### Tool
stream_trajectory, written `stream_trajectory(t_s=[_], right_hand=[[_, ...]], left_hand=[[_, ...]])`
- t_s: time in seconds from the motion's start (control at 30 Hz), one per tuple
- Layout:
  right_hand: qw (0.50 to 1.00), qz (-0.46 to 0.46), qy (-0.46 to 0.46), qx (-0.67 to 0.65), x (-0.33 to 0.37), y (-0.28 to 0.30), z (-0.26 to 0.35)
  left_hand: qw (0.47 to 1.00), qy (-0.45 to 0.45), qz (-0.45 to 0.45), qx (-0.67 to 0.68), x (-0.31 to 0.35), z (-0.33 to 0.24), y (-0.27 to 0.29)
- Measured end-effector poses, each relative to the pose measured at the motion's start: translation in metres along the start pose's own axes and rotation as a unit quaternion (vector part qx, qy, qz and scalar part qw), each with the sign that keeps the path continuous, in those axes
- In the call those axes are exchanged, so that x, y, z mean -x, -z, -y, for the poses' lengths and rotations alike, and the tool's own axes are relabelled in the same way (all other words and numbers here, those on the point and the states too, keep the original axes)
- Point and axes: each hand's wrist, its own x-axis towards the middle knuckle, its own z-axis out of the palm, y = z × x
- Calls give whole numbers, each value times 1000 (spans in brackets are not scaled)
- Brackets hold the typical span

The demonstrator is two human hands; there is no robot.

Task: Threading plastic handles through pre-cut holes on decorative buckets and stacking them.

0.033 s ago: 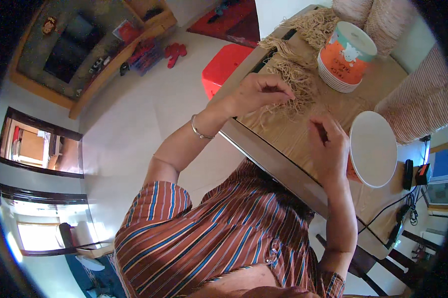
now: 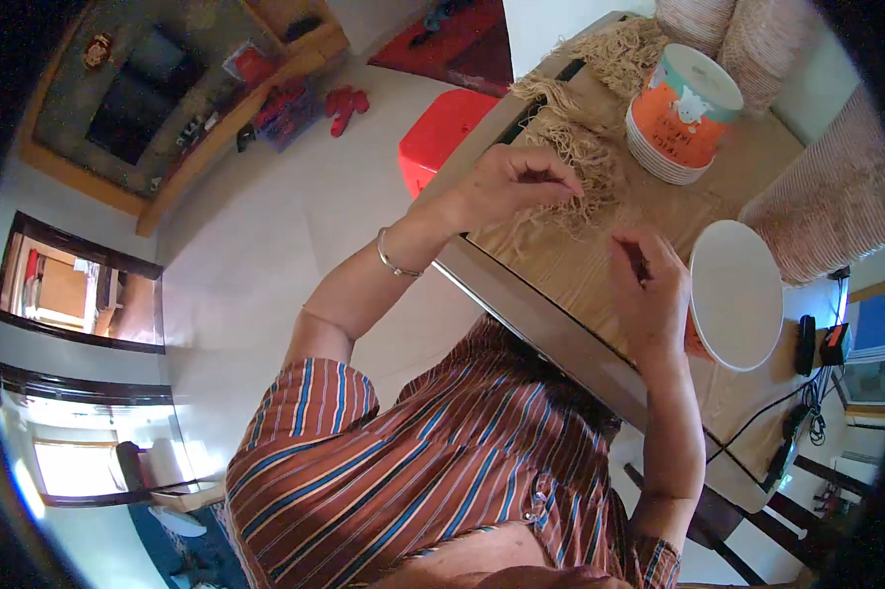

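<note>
My left hand [image 2: 516, 187] hovers at the table's near left edge, thumb and fingertips pinched together beside a heap of tan strings [image 2: 572, 147]. Whatever is in that pinch is too fine to make out against the strings. To its right, my right hand [image 2: 651, 285] is curled with thumb and fingers closed, and what it may hold cannot be seen. Just right of this hand stands a paper tub [image 2: 737, 294], white inside with an orange outer wall. Farther back, a stack of orange and teal paper tubs [image 2: 688, 113] rests upside down.
Tall stacks of nested paper tubs [image 2: 825, 211] line the far right of the wooden table [image 2: 550, 255]. Black cables [image 2: 813, 407] and small black devices lie near its right end. A red stool [image 2: 447, 133] stands left of the table, on the pale floor [image 2: 266, 245].
</note>
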Motion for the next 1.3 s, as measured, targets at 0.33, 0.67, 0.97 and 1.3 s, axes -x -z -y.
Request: stream_trajectory(t_s=[0.33, 0.67, 0.97, 1.3], right_hand=[[946, -17, -131, -295, -27, -20, 14], [970, 15, -126, -207, -27, -17, -12], [988, -115, 56, -82, -38, 23, 9], [976, -141, 42, -162, -32, 72, 60]], left_hand=[[998, -38, 46, 28, -18, -37, -15], [971, -89, 66, -214, -27, -48, -4], [988, -73, 84, -107, -39, -2, 11], [997, -73, 18, -35, -47, 55, -3]])
